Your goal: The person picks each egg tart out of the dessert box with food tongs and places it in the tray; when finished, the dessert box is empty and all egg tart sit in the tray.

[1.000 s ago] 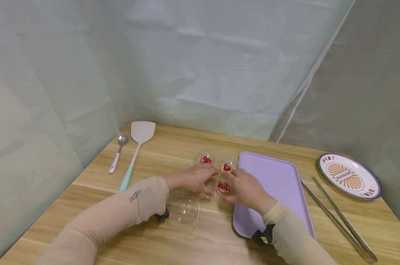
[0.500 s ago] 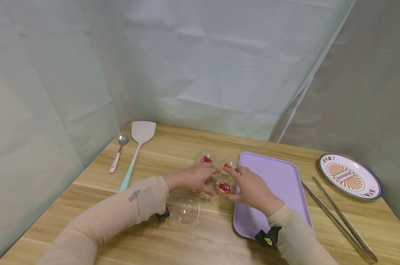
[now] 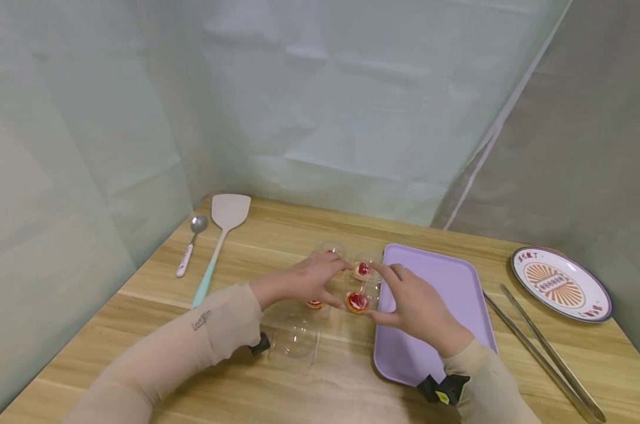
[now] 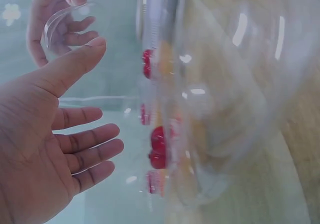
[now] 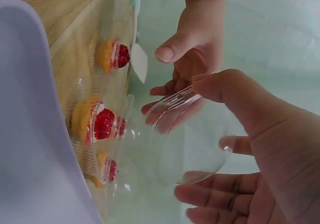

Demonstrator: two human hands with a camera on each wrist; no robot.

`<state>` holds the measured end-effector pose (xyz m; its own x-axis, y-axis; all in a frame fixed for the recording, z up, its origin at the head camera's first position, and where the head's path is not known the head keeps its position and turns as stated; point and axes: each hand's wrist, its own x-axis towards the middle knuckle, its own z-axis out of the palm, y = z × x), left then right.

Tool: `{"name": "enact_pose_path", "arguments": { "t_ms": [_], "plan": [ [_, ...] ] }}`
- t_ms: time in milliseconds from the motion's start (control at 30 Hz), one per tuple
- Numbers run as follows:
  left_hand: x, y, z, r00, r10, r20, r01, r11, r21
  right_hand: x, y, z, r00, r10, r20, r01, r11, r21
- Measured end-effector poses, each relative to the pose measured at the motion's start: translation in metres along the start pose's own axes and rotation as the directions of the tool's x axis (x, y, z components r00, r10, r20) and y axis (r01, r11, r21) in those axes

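My right hand [image 3: 421, 312] pinches a small clear plastic domed piece [image 5: 167, 151] between thumb and fingers, raised over the tarts. Facing it, my left hand [image 3: 306, 280] has its fingers spread and holds nothing; in the left wrist view its palm [image 4: 30, 144] stands beside the tarts. Several small red-topped tarts sit in a clear plastic container, among them a front tart [image 3: 356, 302] and a back tart [image 3: 361, 270] near my right fingertips. My left hand partly covers another tart [image 3: 314, 304]. An unoccupied clear dome [image 3: 294, 341] lies toward me.
A purple tray [image 3: 436, 271] lies just right of the tarts, under my right forearm. Beyond it are metal tongs [image 3: 548, 353] and a patterned plate [image 3: 561, 282]. To the left lie a spatula [image 3: 230, 212] and a spoon [image 3: 184, 259]. Curtains surround the table.
My right hand has drawn back to the right, away from my left hand, and the clear domed piece has come up with it. My left hand has barely moved.
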<state>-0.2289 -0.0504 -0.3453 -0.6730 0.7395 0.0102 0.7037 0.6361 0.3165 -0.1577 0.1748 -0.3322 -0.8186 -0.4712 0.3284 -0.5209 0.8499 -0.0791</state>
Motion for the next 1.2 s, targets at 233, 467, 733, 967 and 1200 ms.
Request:
{"name": "enact_pose_path", "arguments": {
  "t_ms": [233,467,733,967,1200],
  "plan": [
    [-0.014,0.008,-0.006,0.992,0.063,-0.106,-0.065,0.998,-0.018,-0.011,0.003,-0.002,0.987,-0.045,-0.151,0.055,0.996,0.065],
    [-0.027,0.017,-0.004,0.977,0.071,-0.2,-0.078,0.997,-0.025,-0.02,0.003,0.002,0.975,-0.02,-0.221,0.052,0.989,0.141],
    [-0.036,0.03,0.012,0.952,0.102,-0.287,-0.11,0.994,-0.012,-0.031,0.001,0.006,0.943,-0.039,-0.332,0.15,0.937,0.315],
    [-0.041,0.04,0.025,0.941,0.094,-0.324,-0.109,0.994,-0.03,-0.039,-0.001,0.018,0.937,-0.065,-0.344,0.232,0.851,0.472],
    [-0.045,0.043,0.031,0.958,0.097,-0.271,-0.123,0.989,-0.079,-0.043,-0.004,0.031,0.92,-0.098,-0.38,0.296,0.808,0.509]
  ]
}}
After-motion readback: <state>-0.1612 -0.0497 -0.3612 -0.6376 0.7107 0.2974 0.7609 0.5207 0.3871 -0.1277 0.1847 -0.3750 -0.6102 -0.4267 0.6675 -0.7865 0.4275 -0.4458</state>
